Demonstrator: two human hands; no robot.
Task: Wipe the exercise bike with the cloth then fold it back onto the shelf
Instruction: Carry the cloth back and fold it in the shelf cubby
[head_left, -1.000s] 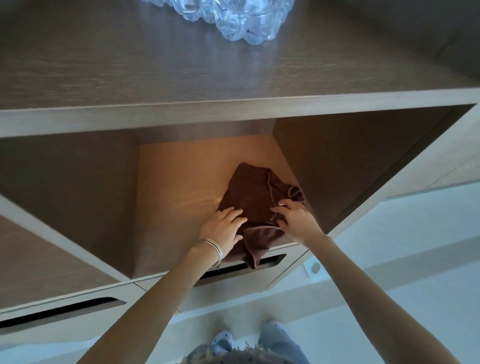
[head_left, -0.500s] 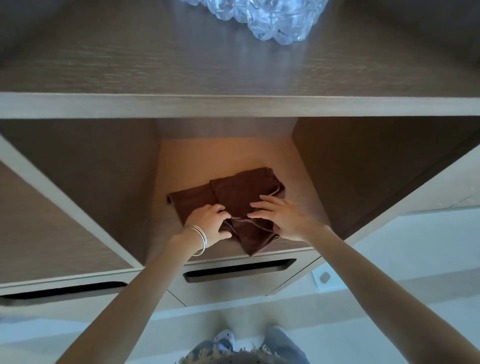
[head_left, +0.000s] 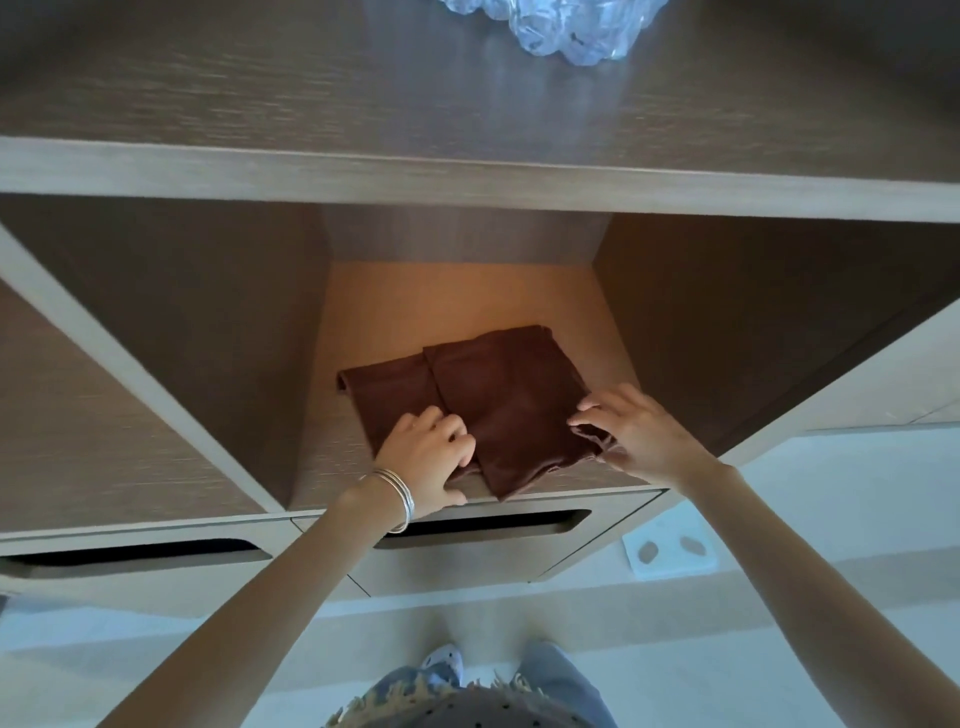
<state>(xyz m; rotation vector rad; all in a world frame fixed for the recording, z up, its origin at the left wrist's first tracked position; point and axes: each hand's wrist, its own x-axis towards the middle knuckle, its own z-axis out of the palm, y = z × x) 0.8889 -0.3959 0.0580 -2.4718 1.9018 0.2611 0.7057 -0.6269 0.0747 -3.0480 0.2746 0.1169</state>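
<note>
A dark brown cloth (head_left: 483, 400) is lying partly folded on the floor of an open wooden shelf (head_left: 457, 296) compartment, toward its front edge, with one layer overlapping another along a crease running front to back and a lower corner reaching the shelf lip. The left hand (head_left: 428, 460) is resting on the near-left part of the cloth, its fingers curled and pressing the fabric down rather than closing around it; thin metal bangles (head_left: 397, 493) are circling its wrist. The right hand (head_left: 636, 434) is sitting at the near-right corner of the cloth, fingers spread and bent, the fingertips touching the fabric and the thumb tucked at the bunched edge, so whether it is pinching that edge cannot be told. The two hands are lying well apart, with the middle of the cloth between them. Above the cloth, a clear crinkled plastic object (head_left: 561, 26) is sitting on the top board of the unit. Below the cloth, a drawer front with a dark slot handle (head_left: 483, 525) is showing just beneath the shelf lip.
</note>
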